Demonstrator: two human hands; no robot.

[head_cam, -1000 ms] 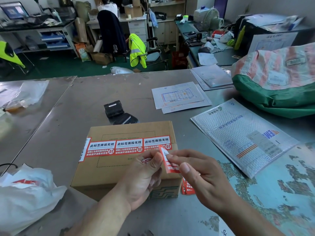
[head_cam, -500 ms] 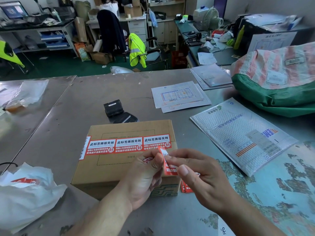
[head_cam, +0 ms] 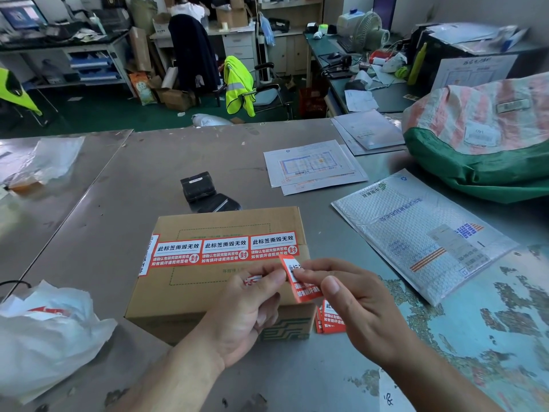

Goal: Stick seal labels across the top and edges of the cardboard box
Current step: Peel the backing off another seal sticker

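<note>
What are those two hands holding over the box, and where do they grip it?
One red seal label: the left hand pinches its left edge, the right hand its upper part.

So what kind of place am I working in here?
Likely a courier or postal parcel office: a cardboard box bearing red seal labels, a bubble mailer beside it, and a big woven sack.

Even, soft indoor light; sharp centre, wide-angle bending and blur toward edges.

Bare left hand (head_cam: 242,312), bare right hand (head_cam: 355,306)
</note>
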